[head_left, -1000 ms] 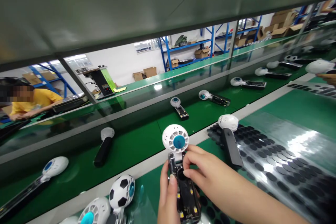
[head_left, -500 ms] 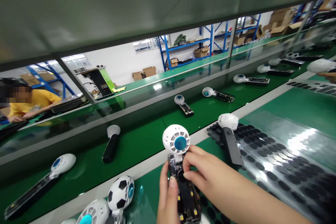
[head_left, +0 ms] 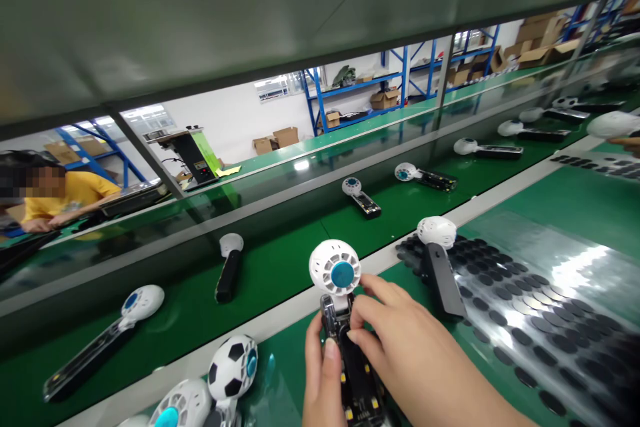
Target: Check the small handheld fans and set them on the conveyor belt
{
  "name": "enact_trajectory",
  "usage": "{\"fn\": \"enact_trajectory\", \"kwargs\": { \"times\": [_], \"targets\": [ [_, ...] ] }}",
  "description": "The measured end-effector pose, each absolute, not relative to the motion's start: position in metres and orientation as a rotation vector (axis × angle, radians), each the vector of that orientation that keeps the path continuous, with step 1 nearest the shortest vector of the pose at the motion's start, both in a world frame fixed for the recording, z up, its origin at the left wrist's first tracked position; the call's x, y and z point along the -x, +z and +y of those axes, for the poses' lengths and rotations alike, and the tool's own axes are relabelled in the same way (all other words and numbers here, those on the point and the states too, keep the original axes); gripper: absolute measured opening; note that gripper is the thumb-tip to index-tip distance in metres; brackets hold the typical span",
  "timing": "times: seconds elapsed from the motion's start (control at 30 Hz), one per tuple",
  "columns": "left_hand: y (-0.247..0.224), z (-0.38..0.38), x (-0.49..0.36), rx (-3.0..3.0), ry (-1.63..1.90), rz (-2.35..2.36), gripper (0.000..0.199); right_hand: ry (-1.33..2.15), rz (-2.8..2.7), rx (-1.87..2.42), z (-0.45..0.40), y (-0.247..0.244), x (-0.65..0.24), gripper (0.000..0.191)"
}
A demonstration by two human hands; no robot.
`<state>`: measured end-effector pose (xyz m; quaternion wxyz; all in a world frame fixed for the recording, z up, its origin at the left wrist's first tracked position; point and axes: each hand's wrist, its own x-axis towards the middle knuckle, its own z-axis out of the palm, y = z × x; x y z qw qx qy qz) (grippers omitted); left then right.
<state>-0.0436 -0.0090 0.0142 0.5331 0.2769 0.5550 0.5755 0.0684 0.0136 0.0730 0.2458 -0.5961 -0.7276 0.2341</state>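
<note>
A handheld fan (head_left: 336, 267) with a white round head, a blue centre and an uncovered black handle stands tilted before me. My left hand (head_left: 323, 377) is wrapped round its handle from the left. At the top of the handle, just under the head, my right hand (head_left: 385, 320) has its thumb and bent fingers closed against the fan; whether a small piece is between them is hidden. To the right, a second fan with a grey handle (head_left: 443, 283) lies on clear sheets of black round stickers (head_left: 530, 313).
Several fans, such as one with a long handle (head_left: 95, 353), lie spread along the green conveyor belt (head_left: 290, 253). A football-patterned fan (head_left: 233, 367) and a white fan (head_left: 183, 403) sit at front left. Across the line works a person in yellow (head_left: 90, 190). A panel (head_left: 250, 7) hangs overhead.
The fans on the belt have shifted to the right. Both hands stay on the held fan in nearly the same place, the right fingers moving only slightly at the top of its handle.
</note>
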Motion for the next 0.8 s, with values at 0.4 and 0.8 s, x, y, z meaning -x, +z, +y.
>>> {"fn": "enact_trajectory", "kwargs": {
  "times": [0.4, 0.8],
  "targets": [
    [0.023, -0.007, 0.043, -0.472, 1.374, 1.099, 0.058, 1.872, -1.187, 0.941, 0.019, 0.061, -0.071, 0.04],
    [0.033, 0.044, 0.048, -1.014, 1.25, 1.333, 0.025, 1.318, -1.264, 1.263, 0.032, 0.011, -0.076, 0.044]
  ]
}}
